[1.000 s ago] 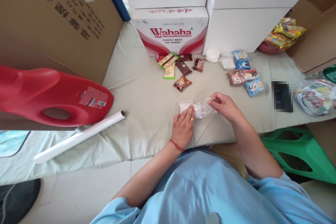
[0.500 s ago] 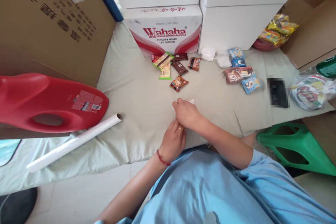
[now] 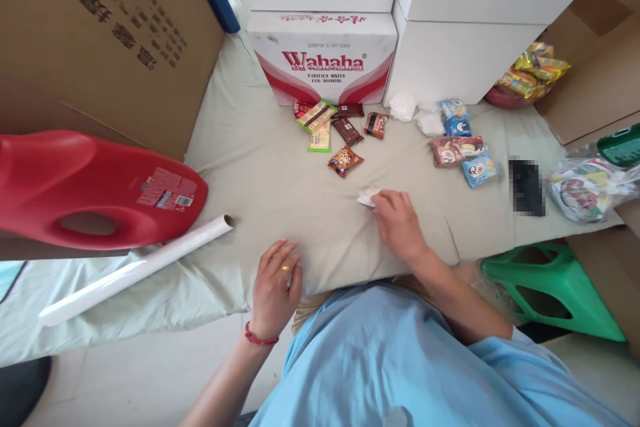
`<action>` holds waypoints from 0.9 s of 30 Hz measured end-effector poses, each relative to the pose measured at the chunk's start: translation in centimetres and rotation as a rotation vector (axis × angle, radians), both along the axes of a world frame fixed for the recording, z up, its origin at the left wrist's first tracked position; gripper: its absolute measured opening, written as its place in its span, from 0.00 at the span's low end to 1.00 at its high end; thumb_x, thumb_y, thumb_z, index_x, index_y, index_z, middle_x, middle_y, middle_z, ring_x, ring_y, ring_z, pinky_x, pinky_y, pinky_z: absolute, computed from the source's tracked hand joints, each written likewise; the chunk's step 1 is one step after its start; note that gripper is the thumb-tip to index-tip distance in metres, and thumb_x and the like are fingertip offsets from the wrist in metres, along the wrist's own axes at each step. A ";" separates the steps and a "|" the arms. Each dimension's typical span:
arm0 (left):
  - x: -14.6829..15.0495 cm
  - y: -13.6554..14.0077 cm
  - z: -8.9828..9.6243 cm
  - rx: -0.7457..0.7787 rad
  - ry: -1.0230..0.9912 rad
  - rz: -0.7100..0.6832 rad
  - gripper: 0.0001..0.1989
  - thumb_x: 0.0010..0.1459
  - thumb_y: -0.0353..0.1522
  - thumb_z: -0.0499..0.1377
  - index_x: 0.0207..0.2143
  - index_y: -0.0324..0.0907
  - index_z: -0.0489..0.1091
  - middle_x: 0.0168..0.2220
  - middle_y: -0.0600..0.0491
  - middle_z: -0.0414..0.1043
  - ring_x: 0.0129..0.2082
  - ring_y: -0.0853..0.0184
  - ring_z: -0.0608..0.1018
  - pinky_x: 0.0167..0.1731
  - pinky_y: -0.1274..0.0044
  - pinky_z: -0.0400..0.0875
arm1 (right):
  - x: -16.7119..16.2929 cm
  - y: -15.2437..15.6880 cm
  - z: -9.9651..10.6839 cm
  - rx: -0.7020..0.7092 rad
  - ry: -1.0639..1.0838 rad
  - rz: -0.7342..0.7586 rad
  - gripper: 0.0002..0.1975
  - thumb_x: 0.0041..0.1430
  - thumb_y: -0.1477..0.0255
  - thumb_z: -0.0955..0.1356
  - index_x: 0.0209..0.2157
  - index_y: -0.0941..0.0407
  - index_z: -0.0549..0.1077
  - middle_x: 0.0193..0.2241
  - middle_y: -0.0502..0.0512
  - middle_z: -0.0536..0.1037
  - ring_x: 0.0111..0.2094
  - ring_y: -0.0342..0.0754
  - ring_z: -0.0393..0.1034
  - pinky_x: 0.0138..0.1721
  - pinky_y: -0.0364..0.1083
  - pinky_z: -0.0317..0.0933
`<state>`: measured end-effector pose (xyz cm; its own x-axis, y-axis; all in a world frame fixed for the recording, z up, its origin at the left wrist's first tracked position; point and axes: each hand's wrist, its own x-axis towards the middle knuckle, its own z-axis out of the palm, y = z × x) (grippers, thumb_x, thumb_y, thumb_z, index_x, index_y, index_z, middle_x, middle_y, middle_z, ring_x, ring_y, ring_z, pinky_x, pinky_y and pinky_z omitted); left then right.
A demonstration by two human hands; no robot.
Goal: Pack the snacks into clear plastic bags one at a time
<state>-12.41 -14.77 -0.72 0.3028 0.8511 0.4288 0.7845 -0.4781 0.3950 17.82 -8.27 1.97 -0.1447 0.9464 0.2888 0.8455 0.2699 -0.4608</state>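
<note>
My right hand (image 3: 400, 223) has its fingertips closed on a crumpled white tissue (image 3: 368, 197), low over the cloth. My left hand (image 3: 277, 287), with a gold ring and a red wrist cord, rests apart near the cloth's front edge. Its fingers are loosely stretched and hold nothing. Beyond both hands lies an orange-brown cookie packet (image 3: 345, 161). Behind it are dark brown snack bars (image 3: 347, 131), green-edged snack bars (image 3: 318, 116) and a small brown packet (image 3: 376, 125). Two white crumpled pieces (image 3: 403, 107) lie farther right, beside blue packets (image 3: 481, 169) and brown packets (image 3: 456, 151).
A Wahaba-style red and white water carton (image 3: 325, 67) and white boxes (image 3: 470, 57) stand behind. At left are a red jug (image 3: 120, 190), a white roll (image 3: 137, 270) and a cardboard box (image 3: 115, 60). A green stool (image 3: 590, 300) and a bagged item (image 3: 583, 190) are at right.
My hands were together and have moved apart. The left went left and opened; the right moved right, with the white tissue now showing at its fingertips.
</note>
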 end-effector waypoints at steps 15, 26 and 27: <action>-2.9 1.9 -2.4 0.042 0.085 0.132 0.05 0.66 0.27 0.58 0.43 0.40 0.73 0.47 0.41 0.77 0.53 0.52 0.78 0.52 0.58 0.76 | 19.3 5.6 0.3 -0.374 -0.287 -0.630 0.19 0.64 0.73 0.62 0.48 0.56 0.82 0.42 0.64 0.84 0.44 0.58 0.76 0.45 0.52 0.66; -3.2 1.4 -3.5 0.061 0.086 0.152 0.10 0.62 0.25 0.60 0.45 0.43 0.72 0.47 0.42 0.78 0.53 0.51 0.80 0.52 0.58 0.77 | 18.5 18.6 2.0 -0.071 -0.208 -0.428 0.25 0.69 0.64 0.61 0.60 0.61 0.73 0.55 0.70 0.79 0.56 0.63 0.70 0.61 0.61 0.58; -3.2 1.4 -3.5 0.061 0.089 0.152 0.10 0.62 0.25 0.60 0.45 0.43 0.72 0.47 0.42 0.78 0.53 0.51 0.80 0.51 0.58 0.77 | 18.1 21.0 1.5 -0.087 -0.201 -0.452 0.28 0.68 0.62 0.63 0.63 0.63 0.69 0.59 0.73 0.75 0.60 0.65 0.67 0.63 0.62 0.55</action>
